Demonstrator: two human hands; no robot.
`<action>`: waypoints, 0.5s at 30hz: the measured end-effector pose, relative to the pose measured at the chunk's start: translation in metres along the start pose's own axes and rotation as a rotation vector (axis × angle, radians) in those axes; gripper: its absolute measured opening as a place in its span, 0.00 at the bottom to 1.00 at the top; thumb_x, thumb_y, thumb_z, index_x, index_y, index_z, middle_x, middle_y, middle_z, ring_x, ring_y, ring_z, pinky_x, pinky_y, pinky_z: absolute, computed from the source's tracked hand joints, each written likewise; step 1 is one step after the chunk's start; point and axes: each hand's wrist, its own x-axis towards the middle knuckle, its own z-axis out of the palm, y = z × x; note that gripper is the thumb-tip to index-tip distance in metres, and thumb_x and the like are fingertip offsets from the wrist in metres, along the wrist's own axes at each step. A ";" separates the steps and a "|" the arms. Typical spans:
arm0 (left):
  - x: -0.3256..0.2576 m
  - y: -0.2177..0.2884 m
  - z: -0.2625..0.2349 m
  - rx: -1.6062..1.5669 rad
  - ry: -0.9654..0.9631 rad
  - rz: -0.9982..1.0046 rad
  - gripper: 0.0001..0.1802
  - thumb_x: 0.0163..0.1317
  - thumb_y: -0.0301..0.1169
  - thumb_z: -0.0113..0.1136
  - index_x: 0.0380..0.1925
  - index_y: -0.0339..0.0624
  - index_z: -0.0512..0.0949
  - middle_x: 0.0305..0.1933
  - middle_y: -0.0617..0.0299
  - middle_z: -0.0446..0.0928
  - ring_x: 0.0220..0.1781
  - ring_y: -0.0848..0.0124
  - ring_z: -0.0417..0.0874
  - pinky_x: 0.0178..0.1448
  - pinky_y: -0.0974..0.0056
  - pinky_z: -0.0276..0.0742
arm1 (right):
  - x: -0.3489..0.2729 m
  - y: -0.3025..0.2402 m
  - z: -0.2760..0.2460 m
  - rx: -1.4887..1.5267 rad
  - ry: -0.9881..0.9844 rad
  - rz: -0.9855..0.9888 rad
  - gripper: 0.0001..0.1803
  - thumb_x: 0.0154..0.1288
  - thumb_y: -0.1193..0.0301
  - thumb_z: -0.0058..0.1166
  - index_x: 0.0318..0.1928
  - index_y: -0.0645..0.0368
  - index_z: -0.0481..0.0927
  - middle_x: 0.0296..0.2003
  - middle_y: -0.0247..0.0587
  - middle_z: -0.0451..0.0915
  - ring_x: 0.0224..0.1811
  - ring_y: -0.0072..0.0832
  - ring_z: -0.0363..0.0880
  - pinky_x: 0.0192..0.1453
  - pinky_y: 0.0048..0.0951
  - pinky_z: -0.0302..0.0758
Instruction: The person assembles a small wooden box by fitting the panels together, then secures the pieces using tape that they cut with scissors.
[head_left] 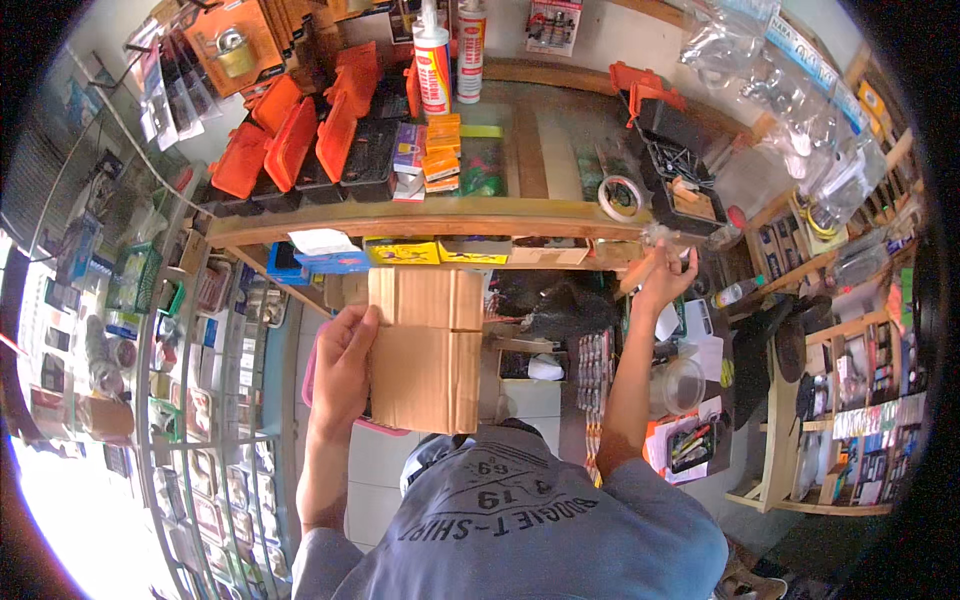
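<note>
My left hand [345,365] grips the left edge of a folded piece of brown cardboard [420,350], thumb on its face. The cardboard stands in front of me with a crease down its right side and a slit across it. My right hand [665,275] is raised at the front edge of the wooden shelf, to the right. Its fingers are bent, with the tips drawn together at a small, pale, see-through scrap [655,235] that is too blurred to name. Just beyond, a white roll of tape [621,198] lies on the shelf.
An open black toolbox [685,180] with an orange lid stands right of the tape. Several orange-lidded boxes [292,145], sealant tubes [432,65] and small orange cartons [441,150] line the shelf's left half. Below right are a clear round tub [677,385] and stocked racks [850,410].
</note>
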 end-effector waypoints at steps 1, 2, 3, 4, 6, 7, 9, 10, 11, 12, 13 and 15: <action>0.000 0.003 0.003 -0.007 -0.010 0.007 0.12 0.78 0.33 0.53 0.48 0.34 0.78 0.36 0.66 0.81 0.37 0.81 0.80 0.41 0.73 0.74 | 0.006 0.007 0.000 -0.005 0.004 -0.009 0.45 0.61 0.77 0.71 0.72 0.57 0.55 0.42 0.40 0.80 0.46 0.30 0.81 0.55 0.33 0.78; 0.000 0.007 0.006 -0.016 -0.017 0.016 0.12 0.78 0.33 0.53 0.49 0.34 0.77 0.36 0.66 0.81 0.36 0.81 0.80 0.40 0.74 0.74 | 0.007 0.007 0.006 -0.009 0.005 -0.019 0.46 0.61 0.77 0.71 0.72 0.57 0.54 0.42 0.40 0.80 0.46 0.30 0.81 0.54 0.33 0.79; -0.002 0.013 0.010 -0.010 -0.030 0.022 0.12 0.78 0.33 0.53 0.48 0.34 0.77 0.37 0.65 0.82 0.37 0.81 0.80 0.41 0.74 0.74 | 0.007 0.005 0.009 -0.043 0.009 -0.014 0.45 0.60 0.78 0.71 0.70 0.58 0.54 0.44 0.38 0.76 0.49 0.30 0.79 0.56 0.33 0.79; -0.001 0.014 0.012 -0.040 -0.033 0.039 0.12 0.78 0.33 0.53 0.47 0.34 0.77 0.37 0.65 0.82 0.37 0.81 0.81 0.41 0.74 0.75 | 0.007 0.005 0.013 -0.063 0.030 -0.052 0.44 0.60 0.77 0.71 0.69 0.58 0.55 0.45 0.38 0.74 0.51 0.30 0.77 0.56 0.33 0.79; -0.003 0.014 0.013 -0.100 -0.033 0.068 0.12 0.78 0.33 0.53 0.47 0.34 0.77 0.38 0.64 0.82 0.37 0.81 0.81 0.41 0.74 0.75 | -0.002 -0.004 0.025 -0.093 0.068 -0.087 0.43 0.59 0.76 0.73 0.67 0.58 0.56 0.46 0.36 0.69 0.53 0.30 0.74 0.55 0.32 0.78; -0.005 0.017 0.015 -0.106 -0.035 0.076 0.12 0.78 0.33 0.53 0.47 0.34 0.76 0.38 0.64 0.82 0.37 0.82 0.81 0.41 0.74 0.75 | -0.006 -0.010 0.030 -0.101 0.087 -0.088 0.43 0.58 0.76 0.74 0.66 0.59 0.56 0.47 0.36 0.67 0.53 0.30 0.73 0.55 0.32 0.77; -0.007 0.024 0.020 -0.119 -0.049 0.089 0.12 0.78 0.33 0.52 0.47 0.35 0.76 0.39 0.64 0.82 0.38 0.82 0.81 0.42 0.74 0.75 | -0.008 -0.016 0.030 -0.140 0.128 -0.074 0.42 0.57 0.74 0.75 0.64 0.58 0.58 0.47 0.35 0.64 0.52 0.29 0.71 0.54 0.32 0.76; -0.009 0.026 0.023 -0.124 -0.051 0.099 0.12 0.78 0.34 0.52 0.47 0.35 0.76 0.39 0.64 0.82 0.37 0.82 0.81 0.42 0.74 0.75 | -0.008 -0.016 0.029 -0.186 0.145 -0.090 0.42 0.56 0.73 0.76 0.64 0.58 0.59 0.47 0.35 0.63 0.51 0.29 0.70 0.54 0.32 0.75; -0.010 0.028 0.025 -0.129 -0.055 0.111 0.12 0.78 0.34 0.52 0.47 0.35 0.76 0.39 0.64 0.82 0.37 0.82 0.81 0.42 0.74 0.75 | -0.007 -0.015 0.026 -0.283 0.160 -0.155 0.41 0.57 0.71 0.76 0.63 0.58 0.60 0.47 0.35 0.63 0.49 0.28 0.69 0.53 0.31 0.74; -0.011 0.030 0.027 -0.133 -0.060 0.123 0.12 0.79 0.34 0.52 0.48 0.35 0.76 0.38 0.65 0.82 0.37 0.82 0.81 0.42 0.74 0.74 | -0.007 -0.015 0.022 -0.379 0.176 -0.220 0.41 0.57 0.70 0.76 0.63 0.58 0.61 0.46 0.35 0.64 0.48 0.28 0.68 0.52 0.31 0.73; -0.012 0.031 0.028 -0.130 -0.058 0.125 0.12 0.79 0.34 0.52 0.48 0.35 0.76 0.38 0.65 0.82 0.37 0.82 0.81 0.42 0.74 0.75 | -0.009 -0.016 0.015 -0.398 0.198 -0.277 0.37 0.59 0.69 0.75 0.62 0.58 0.64 0.45 0.34 0.65 0.46 0.27 0.68 0.51 0.30 0.72; -0.016 0.033 0.028 -0.122 -0.041 0.135 0.12 0.79 0.34 0.52 0.48 0.35 0.76 0.39 0.65 0.82 0.37 0.82 0.81 0.42 0.74 0.75 | -0.031 -0.043 0.021 -0.395 0.190 -0.359 0.30 0.62 0.67 0.72 0.58 0.58 0.68 0.44 0.34 0.67 0.44 0.25 0.67 0.49 0.29 0.70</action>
